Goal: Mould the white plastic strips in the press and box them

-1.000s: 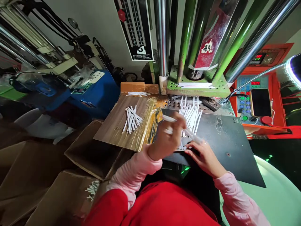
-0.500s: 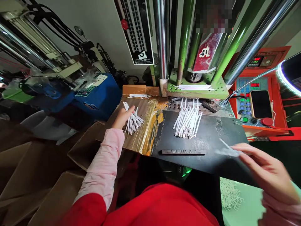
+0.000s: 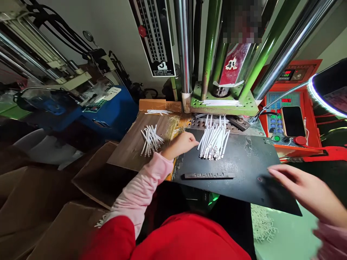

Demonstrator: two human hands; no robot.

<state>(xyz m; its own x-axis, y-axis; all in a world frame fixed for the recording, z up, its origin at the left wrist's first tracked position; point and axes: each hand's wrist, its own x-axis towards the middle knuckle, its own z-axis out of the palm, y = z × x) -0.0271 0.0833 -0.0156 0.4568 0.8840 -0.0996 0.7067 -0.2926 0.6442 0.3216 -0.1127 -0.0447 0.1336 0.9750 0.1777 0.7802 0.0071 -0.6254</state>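
Observation:
My left hand is at the left edge of a heap of white strips, its fingers curled together. Whether anything is pinched in the fingertips is hidden. Over the right side of the black board hovers my right hand, loosely curved, with a gap between thumb and fingers and nothing visible in it. A smaller crossed bundle of white strips lies on the brown board to the left. Near the front edge rests a notched metal bar, apart from both hands.
Behind the heap stands a green press plate with steel columns. On the right are an orange control box, a phone and a ring lamp. Pale curly pieces lie below right; cardboard boxes stand lower left.
My left hand has left the smaller bundle and moved right to the larger heap. The strip and clear, filmy piece in my right hand are no longer seen there. The view has shifted slightly.

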